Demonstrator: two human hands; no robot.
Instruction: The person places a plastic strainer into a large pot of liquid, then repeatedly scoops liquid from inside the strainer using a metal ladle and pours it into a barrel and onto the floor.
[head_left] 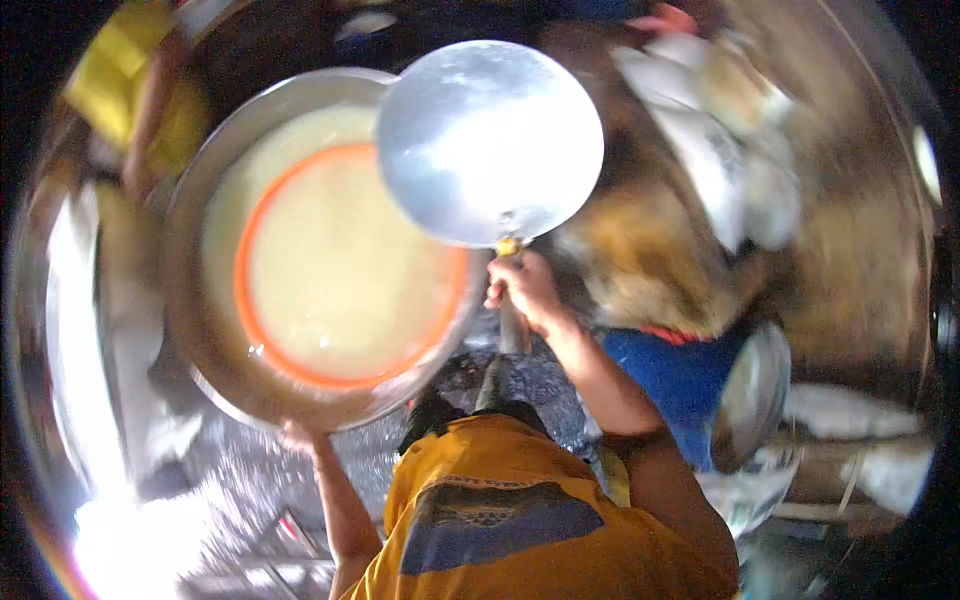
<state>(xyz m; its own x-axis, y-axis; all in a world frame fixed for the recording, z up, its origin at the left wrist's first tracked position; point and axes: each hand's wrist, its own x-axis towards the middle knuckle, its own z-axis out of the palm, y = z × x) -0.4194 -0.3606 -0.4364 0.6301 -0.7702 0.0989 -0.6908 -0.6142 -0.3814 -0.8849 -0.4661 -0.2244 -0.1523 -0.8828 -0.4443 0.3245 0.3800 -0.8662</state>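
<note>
The right hand (525, 288) grips a metal pan (490, 140) by its handle (508, 246), overlapping a large pot's (188, 270) right rim in view; the left hand (301, 437), at the near rim, is too blurred to tell its grip.

We looked through one head-worn camera, set above the person's orange shirt (640, 545) and facing forward and steeply down; its wide, round view took in the shirt at the near edge, the basin (190, 290) left and the pan (490, 140) beyond.
</note>
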